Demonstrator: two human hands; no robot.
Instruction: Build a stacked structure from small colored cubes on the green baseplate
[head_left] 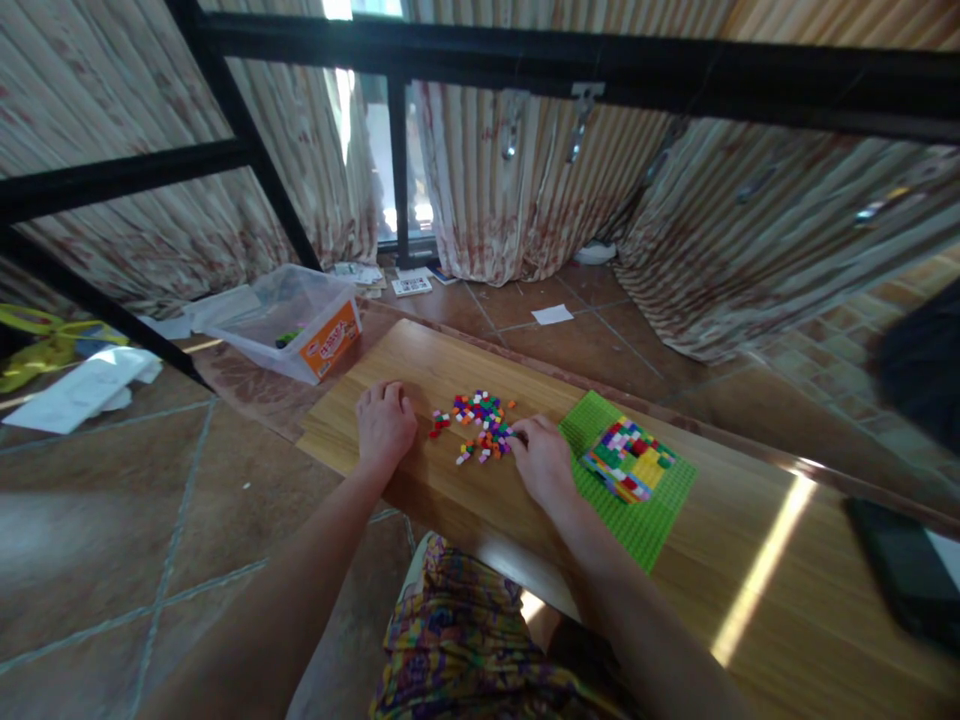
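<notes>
A loose pile of small colourful building bricks [480, 412] lies on a wooden bench. At its right edge, my right hand [544, 458] has thumb and fingers pinched around what looks like a small dark brick, mostly hidden by the fingertips. My left hand [386, 425] rests on the bench left of the pile, its fingers curled under and their inner side out of sight. Just right of my right hand lies a green studded baseplate [637, 535]. A low, layered block of multicoloured bricks [630, 458] stands on the baseplate.
Beyond the bench's left end, a clear plastic box [281, 320] with an orange label sits on the floor. A dark phone-like object [904, 570] lies at the bench's right. Black metal bars [480, 45] and curtains [480, 190] stand behind. Papers [553, 315] lie on the tiles.
</notes>
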